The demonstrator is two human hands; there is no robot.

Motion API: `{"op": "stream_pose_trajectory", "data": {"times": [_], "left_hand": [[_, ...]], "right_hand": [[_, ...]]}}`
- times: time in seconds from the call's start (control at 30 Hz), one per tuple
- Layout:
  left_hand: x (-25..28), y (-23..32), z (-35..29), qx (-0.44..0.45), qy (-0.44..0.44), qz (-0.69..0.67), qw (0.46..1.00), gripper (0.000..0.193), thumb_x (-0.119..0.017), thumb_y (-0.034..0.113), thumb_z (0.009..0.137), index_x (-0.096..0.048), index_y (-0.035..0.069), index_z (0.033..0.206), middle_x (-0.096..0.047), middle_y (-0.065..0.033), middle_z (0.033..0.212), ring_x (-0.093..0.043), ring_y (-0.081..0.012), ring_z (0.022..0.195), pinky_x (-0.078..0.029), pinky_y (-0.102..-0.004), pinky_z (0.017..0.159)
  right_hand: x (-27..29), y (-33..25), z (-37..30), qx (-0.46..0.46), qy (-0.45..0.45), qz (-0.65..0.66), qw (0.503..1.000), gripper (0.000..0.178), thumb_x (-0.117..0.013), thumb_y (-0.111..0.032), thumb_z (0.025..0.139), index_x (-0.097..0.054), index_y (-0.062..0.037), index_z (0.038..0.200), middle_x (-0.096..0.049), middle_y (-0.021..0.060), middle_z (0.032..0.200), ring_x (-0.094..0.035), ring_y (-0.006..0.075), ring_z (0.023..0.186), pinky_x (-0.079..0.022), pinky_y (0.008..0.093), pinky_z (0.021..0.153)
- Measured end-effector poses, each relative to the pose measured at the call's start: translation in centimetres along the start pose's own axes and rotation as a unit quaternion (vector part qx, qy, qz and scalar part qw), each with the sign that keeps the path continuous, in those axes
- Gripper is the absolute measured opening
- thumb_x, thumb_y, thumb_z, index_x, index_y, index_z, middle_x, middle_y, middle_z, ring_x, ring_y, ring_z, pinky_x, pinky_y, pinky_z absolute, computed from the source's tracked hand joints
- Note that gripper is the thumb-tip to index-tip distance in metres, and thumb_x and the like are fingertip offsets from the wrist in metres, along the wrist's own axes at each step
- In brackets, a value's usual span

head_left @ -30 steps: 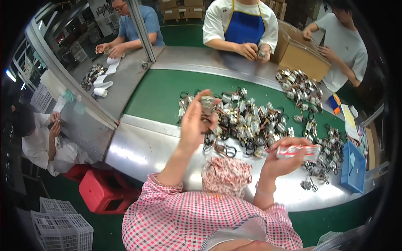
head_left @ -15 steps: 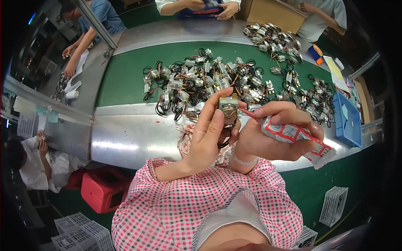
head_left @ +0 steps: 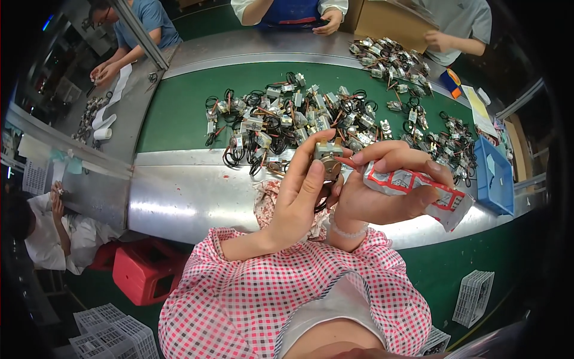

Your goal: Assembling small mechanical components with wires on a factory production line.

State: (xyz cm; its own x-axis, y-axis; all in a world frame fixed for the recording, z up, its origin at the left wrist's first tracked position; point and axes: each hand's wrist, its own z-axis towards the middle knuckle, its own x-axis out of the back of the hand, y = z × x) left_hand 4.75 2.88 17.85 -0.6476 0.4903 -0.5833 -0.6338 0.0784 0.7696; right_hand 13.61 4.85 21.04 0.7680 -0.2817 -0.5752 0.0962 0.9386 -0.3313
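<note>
My left hand (head_left: 302,194) grips a small metal part with a round cap (head_left: 328,157), held up in front of me. My right hand (head_left: 382,188) holds a strip of red-and-white labels (head_left: 427,188) in its palm, and its fingertips touch the top of the metal part. Both hands meet above the steel edge of the bench. A big heap of similar metal parts with black wire loops (head_left: 287,122) lies on the green belt (head_left: 173,119) just beyond my hands.
A blue bin (head_left: 495,176) sits at the right edge. More wired parts (head_left: 391,57) pile near a cardboard box (head_left: 388,24) at the back. Other people work across the belt and at the left. A red stool (head_left: 143,275) and white crates (head_left: 101,332) stand below.
My hands have come together near my chest; a second ago the left hand was raised over the heap and the right hand held the label strip out to the side.
</note>
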Motion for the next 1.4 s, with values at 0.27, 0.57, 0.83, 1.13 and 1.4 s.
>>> {"op": "stream_pose_trajectory", "data": {"times": [0.27,0.57,0.83,1.13,1.4], "left_hand": [[0.2,0.0,-0.1,0.003,0.005,-0.003,1.0,0.037,-0.03,0.022,0.093,-0.025,0.009,0.128,-0.048,-0.0042,0.108,-0.042,-0.0049,0.068,-0.036,-0.0158,0.055],[0.0,0.2,-0.3,0.011,0.018,-0.007,1.0,0.038,-0.031,0.023,0.093,-0.025,0.008,0.128,-0.048,-0.0037,0.107,-0.043,-0.0059,0.072,-0.039,-0.0178,0.066],[0.2,0.2,-0.5,0.014,0.03,-0.002,0.999,0.038,-0.031,0.023,0.093,-0.026,0.008,0.128,-0.048,-0.003,0.103,-0.043,-0.0058,0.072,-0.039,-0.0174,0.066],[0.2,-0.4,0.2,0.018,0.036,-0.006,0.999,0.038,-0.031,0.022,0.093,-0.026,0.008,0.128,-0.049,-0.0027,0.102,-0.043,-0.0051,0.071,-0.039,-0.0166,0.063],[0.9,-1.1,0.6,0.029,0.024,-0.03,0.999,0.042,-0.034,0.024,0.092,-0.024,0.008,0.129,-0.048,-0.0077,0.109,-0.046,-0.0091,0.075,-0.039,-0.0213,0.063]], "right_hand": [[0.2,0.1,-0.3,-0.011,-0.001,-0.015,1.0,0.038,-0.037,-0.04,0.088,-0.036,-0.0048,0.104,-0.048,0.0111,0.054,-0.048,0.0203,0.036,-0.042,0.028,0.033],[-0.6,0.1,-0.4,-0.002,0.011,-0.059,0.998,0.038,-0.031,-0.038,0.09,-0.033,-0.0008,0.09,-0.041,0.0086,0.05,-0.045,0.0193,0.035,-0.042,0.0274,0.029],[-1.0,0.1,-0.4,0.013,0.003,-0.053,0.998,0.035,-0.035,-0.035,0.089,-0.034,0.0004,0.088,-0.042,0.0092,0.05,-0.045,0.02,0.035,-0.041,0.0284,0.027],[-0.6,0.7,-0.2,0.017,0.017,-0.065,0.998,0.035,-0.035,-0.036,0.09,-0.036,-0.0005,0.092,-0.042,0.0087,0.05,-0.044,0.0193,0.035,-0.041,0.0279,0.028],[-0.3,1.2,-0.3,0.037,0.062,-0.031,0.997,0.033,-0.025,-0.035,0.092,-0.035,-0.0037,0.097,-0.041,0.0061,0.052,-0.041,0.0159,0.035,-0.035,0.0231,0.033]]}}
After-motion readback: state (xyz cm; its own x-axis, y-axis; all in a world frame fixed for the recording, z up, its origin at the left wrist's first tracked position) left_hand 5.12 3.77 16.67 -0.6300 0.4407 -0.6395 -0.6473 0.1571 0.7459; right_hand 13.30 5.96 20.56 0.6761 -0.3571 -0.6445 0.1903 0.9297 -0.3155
